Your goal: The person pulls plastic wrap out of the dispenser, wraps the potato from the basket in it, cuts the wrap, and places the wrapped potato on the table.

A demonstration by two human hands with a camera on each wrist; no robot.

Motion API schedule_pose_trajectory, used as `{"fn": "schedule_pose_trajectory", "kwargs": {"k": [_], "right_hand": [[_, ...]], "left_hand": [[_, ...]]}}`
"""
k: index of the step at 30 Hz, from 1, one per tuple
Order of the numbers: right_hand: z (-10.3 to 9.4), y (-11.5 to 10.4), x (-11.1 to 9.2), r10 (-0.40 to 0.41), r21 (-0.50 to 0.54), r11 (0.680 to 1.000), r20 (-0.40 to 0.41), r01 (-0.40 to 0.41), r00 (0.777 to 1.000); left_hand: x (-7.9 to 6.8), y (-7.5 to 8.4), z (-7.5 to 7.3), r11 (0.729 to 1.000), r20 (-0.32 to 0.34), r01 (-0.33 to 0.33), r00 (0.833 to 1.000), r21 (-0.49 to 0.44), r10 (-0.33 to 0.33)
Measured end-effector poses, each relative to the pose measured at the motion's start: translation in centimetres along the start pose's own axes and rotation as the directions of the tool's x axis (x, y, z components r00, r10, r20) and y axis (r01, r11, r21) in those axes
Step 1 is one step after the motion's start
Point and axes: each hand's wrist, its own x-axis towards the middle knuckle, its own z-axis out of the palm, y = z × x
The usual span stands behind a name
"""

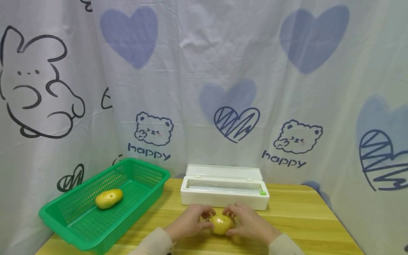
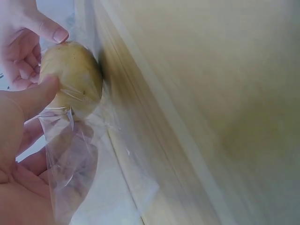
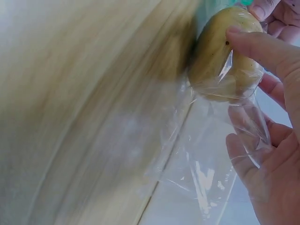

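Note:
A yellow potato (image 1: 221, 224) with clear plastic film around it sits between both hands at the front of the table. From its left side, my left hand (image 1: 194, 222) holds the potato, thumb against the skin. My right hand (image 1: 247, 223) grips the opposite side with curled fingers. In the left wrist view, the left thumb (image 2: 40, 96) presses the potato near a fold of film (image 2: 70, 164). Loose film (image 3: 206, 154) trails off the potato over the right fingers in the right wrist view.
Just behind the hands stands a white cling film box (image 1: 224, 201), its lid (image 1: 223, 172) raised and a green slider (image 1: 262, 193) at its right end. A green basket (image 1: 127, 225) on the left holds another potato (image 1: 109, 198). A patterned curtain (image 1: 197, 71) hangs behind the wooden table (image 1: 306, 219).

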Motion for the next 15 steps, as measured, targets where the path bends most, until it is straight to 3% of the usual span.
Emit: {"fn": "schedule_pose_trajectory", "kwargs": {"k": [9, 15], "right_hand": [[-0.8, -0.9, -0.5, 0.017, 0.116, 0.993, 0.074, -0.025, 0.997], [-1.1, -1.1, -0.7, 0.045, 0.187, 0.980, 0.124, -0.068, 0.991]], "left_hand": [[-1.3, 0.0, -0.4, 0.988, 0.074, 0.052, 0.996, -0.145, -0.042], [-1.8, 0.4, -0.7, 0.989, 0.108, 0.059, 0.993, -0.137, -0.044]]}}
